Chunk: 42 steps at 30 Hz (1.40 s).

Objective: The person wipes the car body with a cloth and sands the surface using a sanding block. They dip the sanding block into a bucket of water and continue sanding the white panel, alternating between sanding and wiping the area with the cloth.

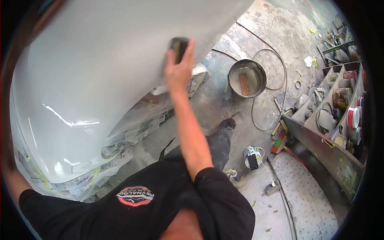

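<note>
My right hand (179,74) grips a black sanding block (179,47), thumb on one side and fingers along the other. The block lies against the smooth pale grey-white car body panel (100,52); hand and block are slightly blurred. My left arm runs up the dark left edge of the view, and my left hand (49,15) is at the top left corner over the panel. It is dim and cut off there, so its fingers cannot be made out. Newspaper and plastic masking (140,116) cover the parts below the panel's edge.
A black bucket (229,78) of cloudy liquid with a brown block in it stands on the floor, a hose (285,76) looped beside it. On the right is a shelf unit (316,134) with several cans. A brush head (279,143) and a wire-wrapped can (253,154) lie nearer.
</note>
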Each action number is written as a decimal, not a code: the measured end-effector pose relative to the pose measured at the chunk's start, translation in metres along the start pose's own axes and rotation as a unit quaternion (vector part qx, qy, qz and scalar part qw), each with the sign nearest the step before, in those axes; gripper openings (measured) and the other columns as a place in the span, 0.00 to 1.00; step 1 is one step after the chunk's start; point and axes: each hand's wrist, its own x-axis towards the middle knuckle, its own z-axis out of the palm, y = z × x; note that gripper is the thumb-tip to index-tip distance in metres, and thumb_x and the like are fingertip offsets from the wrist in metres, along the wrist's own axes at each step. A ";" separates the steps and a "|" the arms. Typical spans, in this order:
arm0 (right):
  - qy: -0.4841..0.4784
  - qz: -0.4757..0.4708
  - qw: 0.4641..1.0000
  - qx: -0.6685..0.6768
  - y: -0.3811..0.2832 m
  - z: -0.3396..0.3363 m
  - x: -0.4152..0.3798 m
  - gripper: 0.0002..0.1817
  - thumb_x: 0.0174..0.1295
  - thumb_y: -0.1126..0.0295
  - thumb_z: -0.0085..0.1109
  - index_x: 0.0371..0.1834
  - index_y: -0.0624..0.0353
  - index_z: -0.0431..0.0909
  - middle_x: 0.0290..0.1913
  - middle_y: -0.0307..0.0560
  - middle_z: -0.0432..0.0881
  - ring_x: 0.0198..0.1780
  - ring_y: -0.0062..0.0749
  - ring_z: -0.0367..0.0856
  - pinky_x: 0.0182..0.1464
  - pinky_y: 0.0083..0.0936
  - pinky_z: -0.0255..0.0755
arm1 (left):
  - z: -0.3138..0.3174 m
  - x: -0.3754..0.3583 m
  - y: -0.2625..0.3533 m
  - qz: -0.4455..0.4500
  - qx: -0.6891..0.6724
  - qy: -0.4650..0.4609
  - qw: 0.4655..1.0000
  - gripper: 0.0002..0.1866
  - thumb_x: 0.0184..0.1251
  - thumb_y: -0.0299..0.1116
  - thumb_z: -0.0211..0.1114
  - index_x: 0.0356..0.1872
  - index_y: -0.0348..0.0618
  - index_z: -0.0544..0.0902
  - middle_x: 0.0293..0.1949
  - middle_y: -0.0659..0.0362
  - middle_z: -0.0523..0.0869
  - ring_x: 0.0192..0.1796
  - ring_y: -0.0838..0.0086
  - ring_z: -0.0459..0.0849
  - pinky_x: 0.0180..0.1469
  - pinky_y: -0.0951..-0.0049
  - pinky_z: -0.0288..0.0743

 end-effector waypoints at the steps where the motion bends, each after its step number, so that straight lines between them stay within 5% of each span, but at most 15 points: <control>1: -0.005 -0.005 1.000 0.007 0.004 0.000 0.001 0.45 0.72 0.55 0.62 0.82 0.70 0.52 0.77 0.74 0.63 0.77 0.64 0.65 0.77 0.46 0.62 | 0.000 0.000 0.000 0.002 -0.001 -0.002 1.000 0.25 0.68 0.55 0.70 0.56 0.48 0.87 0.57 0.53 0.89 0.68 0.57 0.80 0.74 0.45 0.68; 6: 0.076 0.024 0.997 0.015 0.097 -0.010 0.091 0.44 0.72 0.54 0.61 0.82 0.68 0.52 0.74 0.72 0.69 0.73 0.64 0.71 0.75 0.43 0.65 | 0.006 0.006 -0.008 0.010 -0.014 -0.004 1.000 0.25 0.68 0.55 0.69 0.55 0.47 0.87 0.59 0.50 0.88 0.68 0.55 0.80 0.73 0.44 0.69; 10: 0.088 0.033 0.996 0.006 0.086 -0.004 0.081 0.44 0.72 0.54 0.60 0.83 0.66 0.51 0.72 0.71 0.71 0.69 0.64 0.74 0.72 0.45 0.67 | 0.026 0.015 -0.019 0.114 -0.063 0.060 0.990 0.24 0.69 0.54 0.69 0.54 0.46 0.87 0.61 0.49 0.86 0.68 0.53 0.80 0.73 0.43 0.69; 12: 0.028 0.010 0.999 -0.022 0.029 -0.003 0.022 0.46 0.72 0.49 0.60 0.83 0.64 0.52 0.66 0.70 0.75 0.60 0.59 0.79 0.63 0.44 0.76 | -0.005 0.010 0.039 -0.180 -0.090 -0.032 0.979 0.24 0.70 0.54 0.68 0.54 0.45 0.88 0.62 0.46 0.85 0.69 0.52 0.79 0.73 0.42 0.70; 13: -0.028 0.025 0.999 -0.016 0.007 -0.006 -0.005 0.46 0.72 0.48 0.60 0.84 0.63 0.52 0.64 0.70 0.76 0.57 0.57 0.81 0.60 0.42 0.78 | -0.007 0.007 0.040 -0.194 -0.081 -0.044 0.977 0.24 0.70 0.55 0.67 0.53 0.45 0.88 0.62 0.46 0.85 0.68 0.52 0.79 0.72 0.43 0.70; 14: -0.014 -0.026 0.999 0.035 0.015 0.003 -0.021 0.46 0.72 0.47 0.61 0.83 0.62 0.54 0.64 0.70 0.75 0.65 0.64 0.78 0.64 0.48 0.77 | -0.007 0.001 0.034 -0.207 -0.070 -0.054 0.974 0.25 0.71 0.56 0.67 0.53 0.45 0.88 0.61 0.45 0.85 0.68 0.52 0.79 0.72 0.43 0.70; 16: -0.019 0.000 1.000 0.023 0.032 -0.004 0.005 0.45 0.71 0.49 0.62 0.83 0.63 0.54 0.67 0.72 0.73 0.66 0.65 0.77 0.65 0.48 0.75 | -0.001 -0.008 0.018 -0.190 -0.046 -0.079 0.978 0.23 0.73 0.53 0.65 0.55 0.44 0.87 0.62 0.46 0.85 0.68 0.54 0.79 0.72 0.46 0.71; 18: 0.104 -0.066 0.992 -0.030 0.087 0.000 0.067 0.43 0.72 0.49 0.61 0.84 0.55 0.55 0.61 0.68 0.78 0.51 0.63 0.84 0.55 0.48 0.79 | 0.001 -0.019 -0.004 -0.134 -0.016 -0.106 0.985 0.21 0.75 0.45 0.64 0.60 0.43 0.84 0.64 0.48 0.85 0.69 0.56 0.79 0.73 0.51 0.71; 22: 0.109 0.016 0.994 -0.002 0.109 -0.012 0.104 0.43 0.71 0.49 0.61 0.83 0.55 0.55 0.60 0.68 0.78 0.53 0.65 0.84 0.56 0.52 0.78 | -0.015 -0.028 -0.025 -0.036 0.050 -0.143 0.988 0.21 0.79 0.30 0.62 0.70 0.41 0.79 0.67 0.53 0.84 0.72 0.61 0.79 0.75 0.61 0.72; 26: 0.023 -0.038 0.999 0.002 0.071 -0.002 0.014 0.45 0.71 0.47 0.61 0.85 0.53 0.53 0.61 0.68 0.78 0.54 0.64 0.84 0.58 0.54 0.78 | -0.019 -0.026 -0.015 -0.073 0.093 -0.184 0.976 0.21 0.80 0.31 0.61 0.70 0.41 0.79 0.67 0.51 0.83 0.73 0.60 0.78 0.75 0.57 0.72; 30: 0.058 -0.010 0.998 -0.009 0.117 -0.005 0.069 0.44 0.71 0.47 0.60 0.84 0.52 0.54 0.61 0.69 0.77 0.59 0.64 0.81 0.63 0.53 0.76 | -0.008 -0.058 -0.045 -0.133 0.065 -0.194 0.970 0.21 0.80 0.32 0.60 0.70 0.40 0.78 0.70 0.49 0.80 0.75 0.57 0.75 0.76 0.52 0.69; 34: 0.116 0.030 0.993 -0.007 0.148 -0.018 0.130 0.45 0.69 0.49 0.63 0.84 0.51 0.52 0.63 0.68 0.77 0.59 0.65 0.80 0.61 0.51 0.75 | -0.021 -0.013 -0.027 0.047 0.108 -0.179 0.977 0.21 0.80 0.30 0.58 0.70 0.38 0.78 0.72 0.48 0.77 0.76 0.54 0.74 0.77 0.51 0.68; 39: 0.113 -0.081 0.990 -0.009 0.115 0.005 0.042 0.43 0.67 0.50 0.67 0.83 0.45 0.59 0.47 0.59 0.77 0.43 0.60 0.84 0.41 0.47 0.82 | -0.020 -0.018 -0.024 0.009 0.067 -0.169 0.983 0.20 0.79 0.28 0.60 0.68 0.35 0.79 0.69 0.46 0.80 0.74 0.54 0.76 0.77 0.52 0.68; 42: 0.094 -0.028 0.993 -0.072 0.136 -0.006 0.089 0.43 0.68 0.53 0.68 0.83 0.46 0.58 0.50 0.62 0.78 0.48 0.61 0.83 0.48 0.50 0.81 | -0.017 -0.031 -0.030 -0.047 0.016 -0.188 0.981 0.19 0.78 0.27 0.61 0.66 0.33 0.81 0.68 0.46 0.82 0.73 0.54 0.78 0.77 0.52 0.68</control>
